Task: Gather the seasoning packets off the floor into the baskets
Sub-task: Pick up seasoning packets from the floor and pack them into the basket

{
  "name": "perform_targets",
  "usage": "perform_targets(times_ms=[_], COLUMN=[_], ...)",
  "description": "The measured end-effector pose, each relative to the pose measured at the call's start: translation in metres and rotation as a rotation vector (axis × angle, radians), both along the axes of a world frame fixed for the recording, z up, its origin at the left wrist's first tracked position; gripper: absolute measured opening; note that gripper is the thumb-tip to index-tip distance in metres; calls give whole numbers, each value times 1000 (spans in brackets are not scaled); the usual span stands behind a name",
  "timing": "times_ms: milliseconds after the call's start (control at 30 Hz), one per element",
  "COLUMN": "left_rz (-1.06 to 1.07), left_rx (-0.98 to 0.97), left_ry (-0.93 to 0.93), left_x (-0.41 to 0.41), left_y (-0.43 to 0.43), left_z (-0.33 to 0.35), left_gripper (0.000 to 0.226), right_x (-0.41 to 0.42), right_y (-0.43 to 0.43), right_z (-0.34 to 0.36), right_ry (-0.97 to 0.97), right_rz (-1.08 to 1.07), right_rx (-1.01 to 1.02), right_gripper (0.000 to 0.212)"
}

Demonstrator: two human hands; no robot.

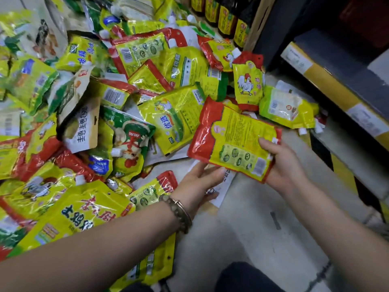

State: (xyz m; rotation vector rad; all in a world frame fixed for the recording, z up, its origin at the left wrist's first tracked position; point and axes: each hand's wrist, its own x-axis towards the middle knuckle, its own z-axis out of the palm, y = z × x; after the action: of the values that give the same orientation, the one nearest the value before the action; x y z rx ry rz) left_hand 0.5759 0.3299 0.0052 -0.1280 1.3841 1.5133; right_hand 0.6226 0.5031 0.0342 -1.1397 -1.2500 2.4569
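Packet (231, 140), red-bordered with a yellow panel, is being held clear of the floor (252, 218) with its printed back facing up. The right hand (284, 165) is grasping it at the near right corner. The thumb is lying across the top face and the other fingers (271, 173) are curling up from beneath, so the corner is pinched between them. This grip is leaving most of the packet overhanging to the left of those fingers, which probably explains the second hand.

The left hand (197, 182) is reaching in with its fingers (212, 171) straight, loosely spread and grasping nothing. The fingertips are arriving at the packet's near left edge, seemingly to support or square it. Actual contact cannot be confirmed. A white packet (225, 186) is lying flat directly beneath those fingertips. Both forearms are extending forward and converging on the held packet, and a bracelet (181, 213) is sitting on the left wrist.

The remaining seasoning packets (130, 102) are lying heaped on the floor beyond and to the left of the left fingertips. A shelf unit (336, 85) is standing beyond the right fingers. No basket is appearing in view, so in my judgement delivery of this packet is not yet done.
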Motion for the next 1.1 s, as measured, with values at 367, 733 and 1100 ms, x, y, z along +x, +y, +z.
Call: perform_targets(times_ms=[367, 733, 1100], left_rz=[521, 438, 388], left_rx=[-210, -431, -412], left_ry=[-74, 20, 22], left_x=[-34, -24, -38], left_y=[-34, -72, -89], left_z=[-24, -37, -37], left_gripper=[59, 25, 15], right_x=[13, -15, -58], right_y=[-61, -50, -66], right_z=[-51, -93, -92], right_ry=[-329, -625, -642], right_rz=[18, 11, 45], right_rx=[42, -11, 147], right_gripper=[10, 24, 30])
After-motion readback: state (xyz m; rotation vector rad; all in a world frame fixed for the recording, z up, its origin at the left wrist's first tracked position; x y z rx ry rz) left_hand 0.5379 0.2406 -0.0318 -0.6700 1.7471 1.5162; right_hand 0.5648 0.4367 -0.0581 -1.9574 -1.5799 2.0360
